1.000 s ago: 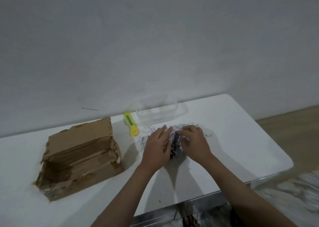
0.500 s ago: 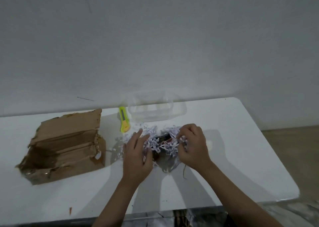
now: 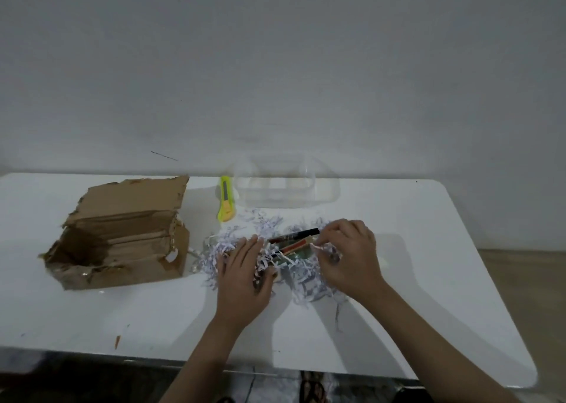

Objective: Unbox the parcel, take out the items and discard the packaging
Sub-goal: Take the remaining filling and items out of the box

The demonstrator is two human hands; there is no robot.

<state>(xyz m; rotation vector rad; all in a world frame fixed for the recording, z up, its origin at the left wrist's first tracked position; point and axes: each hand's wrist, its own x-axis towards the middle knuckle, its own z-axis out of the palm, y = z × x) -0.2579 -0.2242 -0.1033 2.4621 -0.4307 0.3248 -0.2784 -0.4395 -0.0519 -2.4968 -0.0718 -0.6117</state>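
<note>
Parcel box (image 3: 122, 234) already torn open, lying on its side at 9 o'clock on the white table (image 3: 428, 249), looks emptied. Contents now mid-table in a heap of shredded paper (image 3: 306, 283).

L hand (image 3: 243, 275): palm down, fingers mostly flat and spread a bit, pressing the 9 o'clock side of the heap. Prob pinning filler so it doesn't scatter; not gripping anything I can see.

R hand (image 3: 349, 255): fingers curled, tips pinching strands at 3 o'clock side of heap, just beside the marker (image 3: 294, 234). Can't tell if it also has the pen tip.

Items (image 3: 291, 248) exposed btwn hands: black marker plus red/green flat pieces, half buried.

Yellow box cutter (image 3: 226, 199) parked at 12 o'clock, clear plastic tray (image 3: 286, 185) beside it, both well out of the work area.

Next, imo: lift items out, bin the shred + box.
</note>
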